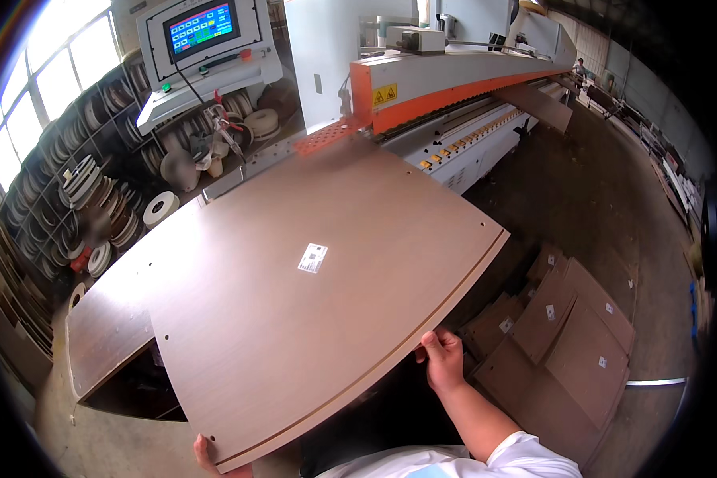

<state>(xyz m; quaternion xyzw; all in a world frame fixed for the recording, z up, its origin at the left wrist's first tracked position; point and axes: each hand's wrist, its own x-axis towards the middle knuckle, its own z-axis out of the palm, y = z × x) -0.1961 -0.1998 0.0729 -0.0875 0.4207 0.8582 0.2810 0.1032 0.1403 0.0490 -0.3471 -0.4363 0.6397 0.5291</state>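
Pretty clearly a woodworking panel workshop, folks: big flat brown board (pixel 255 319) with small holes and an edge groove, right by a long grey-and-orange machine (pixel 446 76) and a pale console (pixel 155 44) with a lit blue screen (pixel 201 30). Loads of round coiled rolls (pixel 123 225) racked near tall paned windows (pixel 44 64), plus flat brown labelled panels (pixel 577 358) piled low down.

Two hands (pixel 203 454) (pixel 444 362), one hand-held panel (pixel 318 319)
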